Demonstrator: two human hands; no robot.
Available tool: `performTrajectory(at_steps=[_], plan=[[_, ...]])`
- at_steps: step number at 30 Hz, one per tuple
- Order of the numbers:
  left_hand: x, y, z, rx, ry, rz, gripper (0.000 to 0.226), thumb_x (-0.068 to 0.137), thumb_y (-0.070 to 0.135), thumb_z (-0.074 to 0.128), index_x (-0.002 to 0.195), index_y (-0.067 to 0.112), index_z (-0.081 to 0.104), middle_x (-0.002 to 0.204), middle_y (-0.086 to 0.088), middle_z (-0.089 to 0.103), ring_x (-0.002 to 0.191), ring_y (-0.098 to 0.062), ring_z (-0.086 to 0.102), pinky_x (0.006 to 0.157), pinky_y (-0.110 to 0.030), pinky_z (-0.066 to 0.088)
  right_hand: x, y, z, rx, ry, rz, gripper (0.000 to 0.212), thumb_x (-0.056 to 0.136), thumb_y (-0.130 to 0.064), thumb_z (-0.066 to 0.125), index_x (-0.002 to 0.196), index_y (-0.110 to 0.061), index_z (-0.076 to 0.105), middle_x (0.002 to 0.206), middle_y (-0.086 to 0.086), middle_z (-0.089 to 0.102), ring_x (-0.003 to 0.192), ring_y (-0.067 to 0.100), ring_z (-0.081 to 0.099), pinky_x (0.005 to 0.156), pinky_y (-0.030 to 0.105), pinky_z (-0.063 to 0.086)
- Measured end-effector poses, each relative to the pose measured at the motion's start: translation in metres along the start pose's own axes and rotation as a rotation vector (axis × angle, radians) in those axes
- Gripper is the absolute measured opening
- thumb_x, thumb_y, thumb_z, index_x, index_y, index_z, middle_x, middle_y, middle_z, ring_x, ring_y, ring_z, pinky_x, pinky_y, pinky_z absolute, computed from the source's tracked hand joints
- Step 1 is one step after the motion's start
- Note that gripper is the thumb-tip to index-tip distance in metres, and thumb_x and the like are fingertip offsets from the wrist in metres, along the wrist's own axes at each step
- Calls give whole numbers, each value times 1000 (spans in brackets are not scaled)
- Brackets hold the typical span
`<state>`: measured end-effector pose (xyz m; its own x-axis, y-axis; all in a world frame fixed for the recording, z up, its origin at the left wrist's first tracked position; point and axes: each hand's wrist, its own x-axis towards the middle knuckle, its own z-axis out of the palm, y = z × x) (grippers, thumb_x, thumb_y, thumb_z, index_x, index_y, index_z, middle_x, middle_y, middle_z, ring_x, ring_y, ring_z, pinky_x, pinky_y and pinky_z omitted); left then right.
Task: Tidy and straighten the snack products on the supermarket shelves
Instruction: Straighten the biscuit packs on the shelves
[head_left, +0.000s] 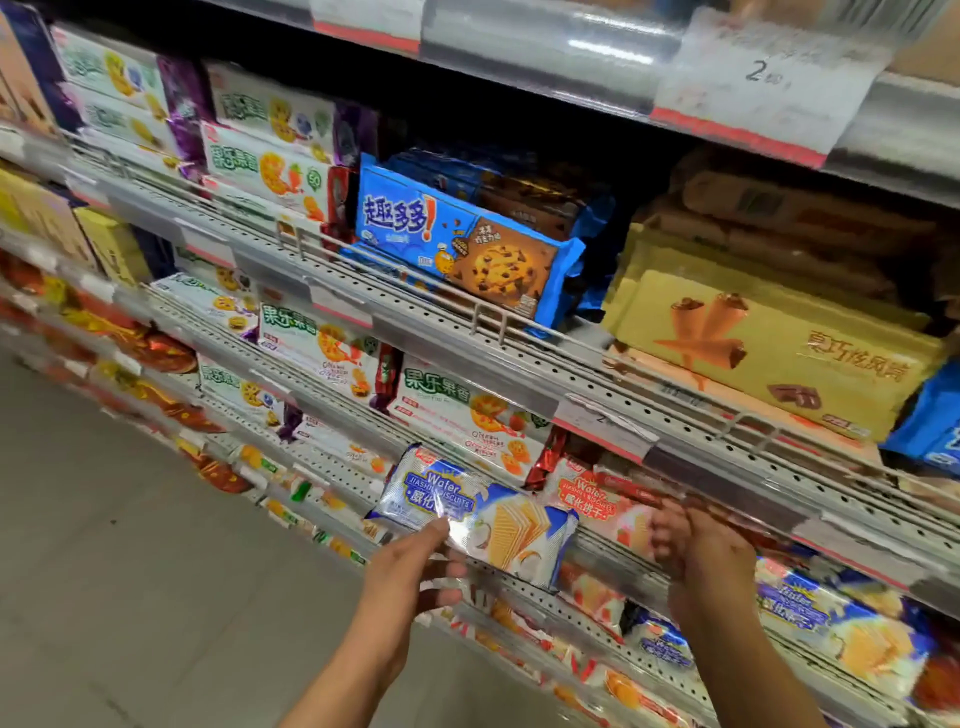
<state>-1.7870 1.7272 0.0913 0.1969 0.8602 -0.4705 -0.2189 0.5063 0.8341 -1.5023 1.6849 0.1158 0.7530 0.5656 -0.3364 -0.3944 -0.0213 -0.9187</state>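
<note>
Supermarket shelves (519, 374) full of snacks run slanting across my view, with grey floor (104, 571) low on the left.

I am working on the blue wafer pack (475, 514). It sticks out past the shelf edge, and its long side runs from upper left down to lower right. It lies just above the fingers (441, 564) of my left hand (415, 577), which is the nearer hand. Those fingers are spread under the pack, and the thumb lies on its front, so they hold it. I think the pack needs a push up and back into its row.

My right hand (701, 561) is off to the right of the pack, near the pink wafer pack (602, 506). Its fingers are curled at the shelf rail, but it is blurry and I cannot tell if they hold anything.

I can read "Wafer" and "JIASHILI BISCUITS" on the blue pack, and "Wafer" on the pink one. Far above the fingers lies a blue cookie pack (457, 244) with "趣多多!". White boxes (457, 410) say "果乐果香". A price tag (763, 78) up top shows "2".
</note>
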Motion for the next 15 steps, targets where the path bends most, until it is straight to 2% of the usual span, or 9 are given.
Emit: performTrajectory(at_steps=[3, 6, 9, 12, 15], plan=[[-3, 6, -10, -14, 32, 9, 37, 92, 38, 68, 96, 2, 71, 87, -16, 72, 78, -23, 71, 59, -32, 55, 16, 6, 24, 13, 6, 68, 25, 97, 8, 36, 84, 6, 57, 69, 20, 66, 38, 12, 55, 36, 17, 38], [-5, 9, -18, -20, 43, 17, 32, 96, 35, 65, 93, 3, 71, 84, -15, 72, 77, -22, 70, 60, -31, 55, 25, 16, 39, -3, 14, 147, 24, 98, 8, 29, 103, 7, 53, 81, 23, 69, 42, 13, 59, 35, 19, 40], [-6, 11, -21, -15, 47, 18, 35, 95, 36, 66, 90, 1, 72, 85, -17, 72, 77, -23, 69, 61, -31, 55, 36, 24, 41, -9, 30, 162, 25, 102, 3, 34, 119, 11, 50, 95, 27, 68, 47, 16, 59, 36, 20, 41], [-5, 11, -22, -10, 46, 21, 37, 94, 37, 66, 90, 1, 72, 85, -18, 72, 76, -24, 70, 62, -32, 55, 36, 24, 36, -28, -14, 158, 32, 104, -4, 39, 123, 19, 50, 95, 27, 69, 47, 14, 61, 38, 21, 45], [-4, 11, -17, 6, 32, 28, 35, 93, 38, 66, 87, 4, 73, 85, -17, 73, 76, -24, 69, 63, -33, 55, 29, 20, 28, -30, -119, 175, 34, 106, -9, 42, 124, 17, 52, 93, 26, 69, 50, 14, 63, 42, 21, 49]])
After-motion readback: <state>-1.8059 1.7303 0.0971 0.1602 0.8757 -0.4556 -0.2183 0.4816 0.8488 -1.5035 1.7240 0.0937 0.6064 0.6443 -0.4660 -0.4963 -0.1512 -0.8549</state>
